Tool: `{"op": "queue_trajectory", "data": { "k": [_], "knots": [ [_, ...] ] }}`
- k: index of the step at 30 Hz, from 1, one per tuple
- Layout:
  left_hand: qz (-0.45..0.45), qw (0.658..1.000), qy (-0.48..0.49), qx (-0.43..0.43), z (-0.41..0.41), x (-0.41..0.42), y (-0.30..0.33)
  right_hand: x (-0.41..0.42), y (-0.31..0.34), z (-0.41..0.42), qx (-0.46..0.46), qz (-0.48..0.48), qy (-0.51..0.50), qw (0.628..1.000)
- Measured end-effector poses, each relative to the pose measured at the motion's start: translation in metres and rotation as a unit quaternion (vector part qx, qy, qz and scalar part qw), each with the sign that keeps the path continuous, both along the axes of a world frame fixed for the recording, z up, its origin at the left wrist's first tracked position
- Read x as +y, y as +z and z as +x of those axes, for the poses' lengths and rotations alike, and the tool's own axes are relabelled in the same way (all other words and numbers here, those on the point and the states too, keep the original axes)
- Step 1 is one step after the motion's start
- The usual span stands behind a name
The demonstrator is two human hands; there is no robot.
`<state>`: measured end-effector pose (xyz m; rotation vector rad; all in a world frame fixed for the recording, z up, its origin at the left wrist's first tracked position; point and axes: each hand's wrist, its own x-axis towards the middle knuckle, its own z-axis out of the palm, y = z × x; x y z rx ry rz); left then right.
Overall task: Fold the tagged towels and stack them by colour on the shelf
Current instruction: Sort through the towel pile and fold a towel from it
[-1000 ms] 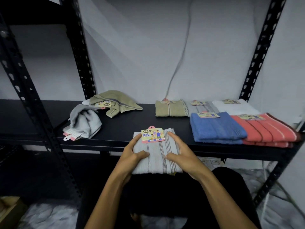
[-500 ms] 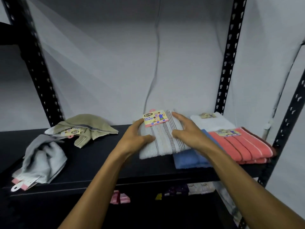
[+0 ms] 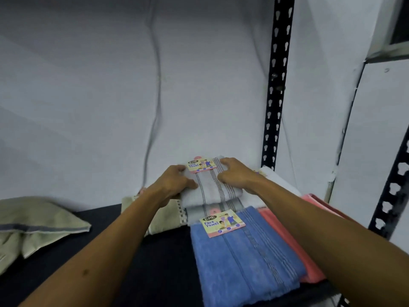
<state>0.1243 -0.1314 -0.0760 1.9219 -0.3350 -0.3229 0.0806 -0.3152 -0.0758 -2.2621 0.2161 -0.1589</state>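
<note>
Gripping a folded grey striped face towel [image 3: 210, 188] at its sides, the left hand [image 3: 174, 181] and right hand [image 3: 235, 175] curl round it. It sits atop another folded grey towel [image 3: 221, 208], behind a folded blue towel [image 3: 243, 262].

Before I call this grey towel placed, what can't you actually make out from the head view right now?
- Grey folded towel over the grey one below: contact unclear, both hands cover its sides.
- Left hand, right hand: fingers underneath hidden by the towel.
- Beige folded towel: mostly behind the left forearm.
- White towel: largely behind the right forearm.
- Unfolded beige towel: cut by the left edge.
- Tag: small print unreadable.
</note>
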Motion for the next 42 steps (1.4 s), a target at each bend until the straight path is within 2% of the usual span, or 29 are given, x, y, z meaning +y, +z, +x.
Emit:
{"op": "queue_trajectory", "data": {
  "k": [9, 10, 12, 14, 16, 20, 31, 42],
  "knots": [
    [0.104, 0.994, -0.022, -0.025, 0.021, -0.005, -0.032, -0.013, -0.031, 0.023, 0.081, -0.171, 0.040, 0.981],
    [0.148, 0.987, -0.026, -0.060, 0.023, -0.005, -0.032, -0.014, -0.032, 0.025, 0.079, -0.207, 0.044, 0.974],
    [0.262, 0.950, -0.028, -0.168, 0.019, -0.008, -0.029, -0.014, -0.033, 0.027, 0.049, -0.256, 0.039, 0.965],
    [0.289, 0.924, -0.051, -0.244, 0.016, -0.011, -0.029, -0.013, -0.034, 0.030, 0.003, -0.255, 0.035, 0.966],
    [0.306, 0.914, -0.086, -0.253, 0.020, -0.013, -0.036, -0.009, -0.037, 0.030, 0.012, -0.260, 0.060, 0.964],
    [0.393, 0.887, -0.118, -0.212, 0.027, -0.008, -0.060, -0.011, -0.051, 0.025, 0.106, -0.323, 0.094, 0.936],
    [0.403, 0.879, -0.104, -0.234, 0.026, -0.006, -0.085, -0.015, -0.069, 0.027, 0.127, -0.320, 0.095, 0.934],
    [0.376, 0.892, -0.120, -0.220, 0.033, -0.005, -0.076, -0.011, -0.049, 0.027, 0.136, -0.343, 0.097, 0.925]
  ]
}}
